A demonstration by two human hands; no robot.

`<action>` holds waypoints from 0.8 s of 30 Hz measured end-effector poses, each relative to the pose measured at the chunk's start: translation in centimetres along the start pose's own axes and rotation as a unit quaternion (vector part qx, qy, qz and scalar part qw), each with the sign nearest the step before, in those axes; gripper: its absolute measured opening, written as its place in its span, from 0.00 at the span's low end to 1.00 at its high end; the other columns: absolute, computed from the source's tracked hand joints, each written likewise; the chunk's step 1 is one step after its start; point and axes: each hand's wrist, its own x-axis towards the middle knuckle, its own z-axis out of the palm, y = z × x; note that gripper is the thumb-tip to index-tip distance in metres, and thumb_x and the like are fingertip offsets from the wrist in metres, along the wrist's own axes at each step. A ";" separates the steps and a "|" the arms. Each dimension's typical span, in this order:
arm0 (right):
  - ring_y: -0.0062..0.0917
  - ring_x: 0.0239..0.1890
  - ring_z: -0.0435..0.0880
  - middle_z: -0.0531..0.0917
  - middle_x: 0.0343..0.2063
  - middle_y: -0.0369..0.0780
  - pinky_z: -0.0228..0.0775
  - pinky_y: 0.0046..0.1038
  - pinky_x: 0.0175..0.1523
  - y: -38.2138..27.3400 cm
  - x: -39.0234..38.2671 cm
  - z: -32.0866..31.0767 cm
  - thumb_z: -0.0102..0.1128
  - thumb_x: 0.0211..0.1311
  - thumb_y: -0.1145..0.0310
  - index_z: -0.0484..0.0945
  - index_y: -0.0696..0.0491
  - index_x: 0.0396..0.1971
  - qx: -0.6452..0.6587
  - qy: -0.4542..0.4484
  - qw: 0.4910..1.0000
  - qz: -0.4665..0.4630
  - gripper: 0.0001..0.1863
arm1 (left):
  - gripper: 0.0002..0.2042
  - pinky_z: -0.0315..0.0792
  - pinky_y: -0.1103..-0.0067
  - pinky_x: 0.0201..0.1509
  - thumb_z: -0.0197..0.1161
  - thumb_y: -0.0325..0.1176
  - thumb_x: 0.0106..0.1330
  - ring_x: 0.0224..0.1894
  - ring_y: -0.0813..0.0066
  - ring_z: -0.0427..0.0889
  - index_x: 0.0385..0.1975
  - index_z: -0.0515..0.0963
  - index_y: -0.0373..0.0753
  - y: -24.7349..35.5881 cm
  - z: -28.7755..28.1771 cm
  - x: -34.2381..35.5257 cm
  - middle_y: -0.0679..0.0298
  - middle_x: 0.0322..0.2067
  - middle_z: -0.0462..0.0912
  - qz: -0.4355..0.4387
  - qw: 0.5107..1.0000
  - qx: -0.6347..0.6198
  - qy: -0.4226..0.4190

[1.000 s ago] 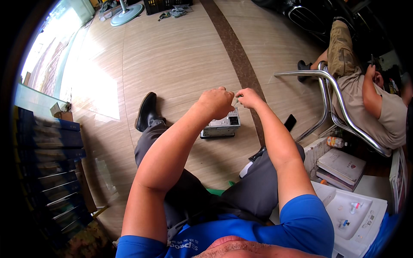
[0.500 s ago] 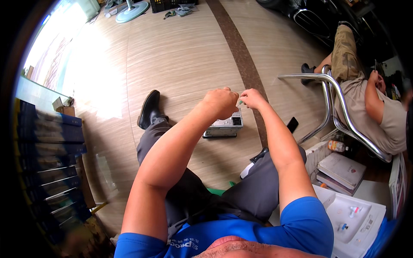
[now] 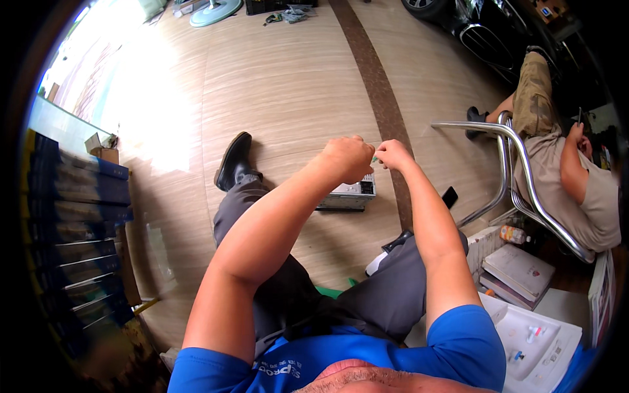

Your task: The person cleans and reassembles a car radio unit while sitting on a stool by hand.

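Observation:
Side by side in front of me, both my hands are raised above a silver metal box (image 3: 354, 192) with a dark socket in its face, like a car stereo unit, on the floor. My left hand (image 3: 348, 159) is closed, knuckles up; whatever it grips is hidden behind its back. The thumb and fingers of my right hand (image 3: 394, 155) are pinched on a small green piece (image 3: 375, 159), too small to name. That piece sits in the narrow gap between the two hands. Part of the box is covered by my left hand.
Blue boxes (image 3: 92, 190) are stacked at my left. To the right stand a chrome-framed chair (image 3: 517, 147) and a seated person (image 3: 570, 177). A phone-like black slab (image 3: 449, 197) lies beyond my right forearm. Books (image 3: 517, 272) and a white basin (image 3: 544, 347) are at lower right.
The whole view has shifted slightly, so the floor and chair appear a little lower and to the right. My hands stay together above the box in nearly the same pose.

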 end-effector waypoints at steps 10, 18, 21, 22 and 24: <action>0.28 0.21 0.83 0.84 0.24 0.46 0.76 0.31 0.32 0.8 0.1 0.2 0.60 0.57 0.67 0.83 0.59 0.34 0.060 0.002 0.997 -0.045 0.12 | 0.21 0.74 0.66 0.54 0.62 0.47 0.63 0.53 0.55 0.78 0.50 0.75 0.40 0.2 -0.2 -0.3 0.51 0.50 0.77 0.011 1.000 0.005 -0.002; 0.25 0.20 0.82 0.84 0.24 0.43 0.75 0.29 0.26 0.8 0.1 0.2 0.59 0.59 0.68 0.83 0.58 0.38 0.088 0.031 0.995 -0.022 0.11 | 0.22 0.73 0.66 0.55 0.62 0.47 0.63 0.53 0.55 0.78 0.51 0.74 0.39 0.1 -0.3 -0.1 0.51 0.51 0.76 0.007 1.000 -0.001 -0.007; 0.24 0.19 0.81 0.84 0.24 0.42 0.74 0.29 0.25 0.7 0.1 0.0 0.58 0.59 0.69 0.82 0.59 0.40 0.094 0.006 0.995 -0.040 0.12 | 0.22 0.73 0.65 0.55 0.62 0.47 0.63 0.54 0.54 0.78 0.51 0.74 0.38 0.1 -0.4 -0.3 0.51 0.51 0.76 0.007 1.000 -0.003 0.002; 0.23 0.19 0.81 0.84 0.24 0.42 0.73 0.29 0.24 1.0 0.2 0.0 0.57 0.59 0.70 0.82 0.59 0.40 0.097 -0.013 0.994 -0.045 0.12 | 0.22 0.73 0.65 0.55 0.62 0.47 0.63 0.54 0.54 0.78 0.51 0.74 0.38 0.1 -0.3 -0.2 0.51 0.51 0.76 0.009 1.000 -0.005 0.001; 0.23 0.19 0.81 0.84 0.23 0.42 0.73 0.29 0.23 1.8 0.4 0.2 0.57 0.59 0.70 0.82 0.59 0.40 0.104 -0.020 0.994 -0.034 0.12 | 0.22 0.74 0.65 0.55 0.63 0.47 0.63 0.53 0.54 0.78 0.51 0.75 0.38 0.1 0.0 0.2 0.51 0.51 0.76 0.016 1.000 -0.008 0.004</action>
